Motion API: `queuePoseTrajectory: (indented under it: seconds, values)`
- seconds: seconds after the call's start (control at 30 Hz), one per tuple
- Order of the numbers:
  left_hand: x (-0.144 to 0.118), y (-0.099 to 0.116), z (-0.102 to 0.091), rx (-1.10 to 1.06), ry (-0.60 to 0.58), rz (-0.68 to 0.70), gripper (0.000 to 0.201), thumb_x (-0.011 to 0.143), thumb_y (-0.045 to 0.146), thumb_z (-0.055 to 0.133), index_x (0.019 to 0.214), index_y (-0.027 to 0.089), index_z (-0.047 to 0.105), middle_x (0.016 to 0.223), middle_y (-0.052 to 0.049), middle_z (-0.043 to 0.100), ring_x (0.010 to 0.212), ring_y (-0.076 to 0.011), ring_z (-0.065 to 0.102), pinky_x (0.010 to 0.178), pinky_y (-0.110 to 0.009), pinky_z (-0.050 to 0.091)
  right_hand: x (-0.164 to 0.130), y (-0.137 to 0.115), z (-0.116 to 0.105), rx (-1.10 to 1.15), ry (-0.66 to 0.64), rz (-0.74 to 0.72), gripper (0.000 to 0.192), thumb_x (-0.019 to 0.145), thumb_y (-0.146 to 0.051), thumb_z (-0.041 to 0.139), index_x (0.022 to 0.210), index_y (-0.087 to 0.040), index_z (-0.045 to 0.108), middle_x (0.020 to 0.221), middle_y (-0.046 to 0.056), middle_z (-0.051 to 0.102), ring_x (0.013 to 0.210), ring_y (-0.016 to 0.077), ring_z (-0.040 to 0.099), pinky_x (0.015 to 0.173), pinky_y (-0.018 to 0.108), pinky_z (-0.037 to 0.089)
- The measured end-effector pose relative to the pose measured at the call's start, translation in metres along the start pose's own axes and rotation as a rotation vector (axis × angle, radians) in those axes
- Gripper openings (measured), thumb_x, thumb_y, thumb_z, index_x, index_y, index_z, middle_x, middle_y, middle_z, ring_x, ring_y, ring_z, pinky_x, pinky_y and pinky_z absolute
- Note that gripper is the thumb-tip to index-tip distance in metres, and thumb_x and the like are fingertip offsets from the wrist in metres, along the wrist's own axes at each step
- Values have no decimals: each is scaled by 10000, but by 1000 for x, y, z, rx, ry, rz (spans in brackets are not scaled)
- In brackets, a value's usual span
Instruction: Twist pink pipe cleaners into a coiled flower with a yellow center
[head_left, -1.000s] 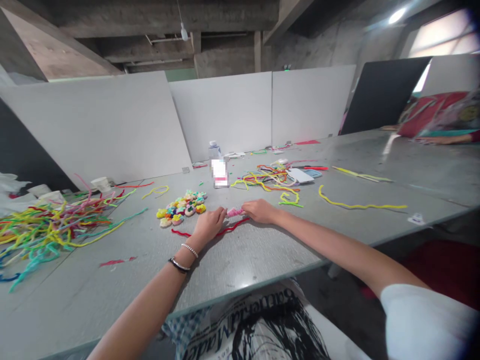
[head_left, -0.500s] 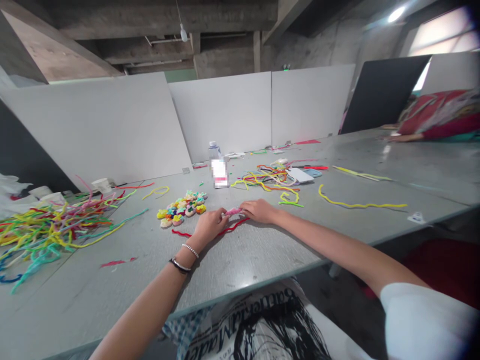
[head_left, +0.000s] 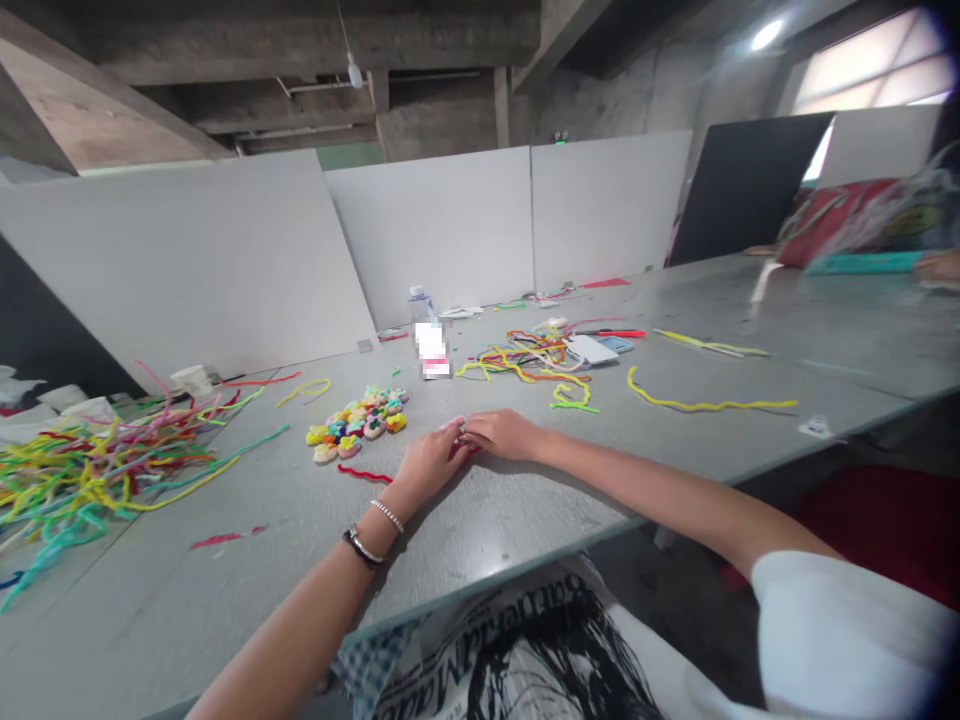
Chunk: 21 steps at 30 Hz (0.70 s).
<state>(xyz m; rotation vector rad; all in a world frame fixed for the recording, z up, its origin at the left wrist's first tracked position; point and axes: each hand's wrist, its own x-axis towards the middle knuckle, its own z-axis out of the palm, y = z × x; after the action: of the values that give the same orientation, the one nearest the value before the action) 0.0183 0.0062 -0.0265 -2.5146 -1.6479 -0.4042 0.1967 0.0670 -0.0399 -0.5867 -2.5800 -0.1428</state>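
Note:
My left hand (head_left: 429, 464) and my right hand (head_left: 504, 434) meet over the table, fingers closed and fingertips together. A small bit of pink fuzzy yarn (head_left: 454, 424) shows at their fingertips; most of it is hidden by the fingers. Out from under my left wrist runs a red yarn strand (head_left: 364, 474), lying on the tabletop. A bit of red also shows between the hands. Just beyond my left hand sits a cluster of small coloured yarn flowers (head_left: 360, 422), in yellow, cream, pink and teal.
A tangled heap of coloured yarn strands (head_left: 112, 455) covers the left side. More strands (head_left: 525, 355), a white card (head_left: 592, 349) and a yellow strand (head_left: 712, 405) lie right of centre. A bottle (head_left: 421, 302) stands behind. White panels (head_left: 442, 230) border the table (head_left: 540, 510).
My hands have drawn together, and the pink piece that stretched between them is now mostly covered. The view has shifted slightly. At the far right, a person's arm has moved.

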Motion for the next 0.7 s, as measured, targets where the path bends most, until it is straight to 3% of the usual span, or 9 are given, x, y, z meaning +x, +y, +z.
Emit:
queuePoseTrajectory:
  seconds: [0.33, 0.7]
  values:
    - [0, 2, -3, 27, -89, -53, 450, 934, 396, 260, 1312, 209, 417, 1033, -99, 670, 912, -228, 637, 704, -280, 423, 1, 5, 4, -30, 58, -53, 276, 941, -243, 358, 938, -133, 611, 895, 98, 648, 818, 160, 597, 710, 260, 427]
    - [0, 1, -1, 61, -83, -43, 418, 948, 328, 228, 1307, 194, 394, 1050, -111, 661, 901, -213, 640, 707, -278, 421, 2, 11, 9, -54, 50, -56, 258, 938, -232, 362, 933, -134, 601, 865, 94, 645, 792, 156, 591, 694, 258, 426]
